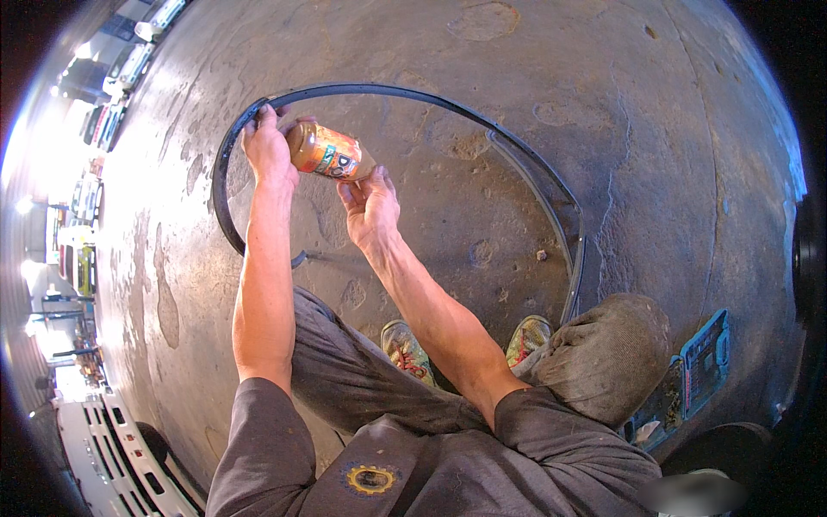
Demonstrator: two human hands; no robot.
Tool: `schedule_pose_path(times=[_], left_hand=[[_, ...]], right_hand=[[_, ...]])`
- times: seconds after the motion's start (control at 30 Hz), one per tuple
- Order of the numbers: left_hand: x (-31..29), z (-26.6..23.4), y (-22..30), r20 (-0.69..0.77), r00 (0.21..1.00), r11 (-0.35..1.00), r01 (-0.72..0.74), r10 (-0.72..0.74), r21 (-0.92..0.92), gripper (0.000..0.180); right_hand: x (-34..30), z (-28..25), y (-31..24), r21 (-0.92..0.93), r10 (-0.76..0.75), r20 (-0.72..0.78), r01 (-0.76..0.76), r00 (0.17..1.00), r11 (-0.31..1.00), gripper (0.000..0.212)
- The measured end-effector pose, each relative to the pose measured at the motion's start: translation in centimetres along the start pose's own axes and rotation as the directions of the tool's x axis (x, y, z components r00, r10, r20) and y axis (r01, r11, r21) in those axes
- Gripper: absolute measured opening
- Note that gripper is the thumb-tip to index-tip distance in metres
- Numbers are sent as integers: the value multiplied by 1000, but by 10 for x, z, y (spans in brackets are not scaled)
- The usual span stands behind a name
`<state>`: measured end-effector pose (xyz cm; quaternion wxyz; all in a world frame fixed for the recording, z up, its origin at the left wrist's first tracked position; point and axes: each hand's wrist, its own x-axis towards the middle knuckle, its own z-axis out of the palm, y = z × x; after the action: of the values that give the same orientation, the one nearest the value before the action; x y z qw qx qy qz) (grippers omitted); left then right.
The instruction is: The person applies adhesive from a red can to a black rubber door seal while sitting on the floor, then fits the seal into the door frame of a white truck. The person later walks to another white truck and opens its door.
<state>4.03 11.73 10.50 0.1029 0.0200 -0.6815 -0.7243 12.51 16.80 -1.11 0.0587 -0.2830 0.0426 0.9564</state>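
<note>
My left hand (270, 151) is closed around the upper left part of a long, black, curved trim strip (379, 89), which looks like a wheel-arch trim. The strip loops in a wide arc, its right side coming down near my shoes. In my right hand (374, 209) is a jar (329, 152) with an orange label and brownish contents, tilted on its side. My fingers grip its right end from below. The jar's left end lies close beside my left hand; whether they touch I cannot tell.
I am low over a stained, cracked concrete floor (689, 172), knees bent. A blue open tool case (705, 362) lies at the lower right. The white slotted front of a vehicle (103, 457) stands at the lower left. Several parked vehicles (86, 198) line the far left.
</note>
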Motion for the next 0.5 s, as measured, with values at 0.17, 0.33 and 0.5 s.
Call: schedule_pose_path(times=[0.17,0.33,0.5], left_hand=[[3,-1,-2,-5,1000,999,-7,7,-37,23],[3,-2,-3,-5,1000,1000,-4,4,7,26],[3,-1,-2,-7,1000,1000,4,-4,6,27]], right_hand=[[0,0,0,-6,-11,-1,11,1000,1000,34],[0,-1,-1,-23,-11,14,11,1000,1000,33],[-1,0,0,-11,-11,18,11,1000,1000,34]])
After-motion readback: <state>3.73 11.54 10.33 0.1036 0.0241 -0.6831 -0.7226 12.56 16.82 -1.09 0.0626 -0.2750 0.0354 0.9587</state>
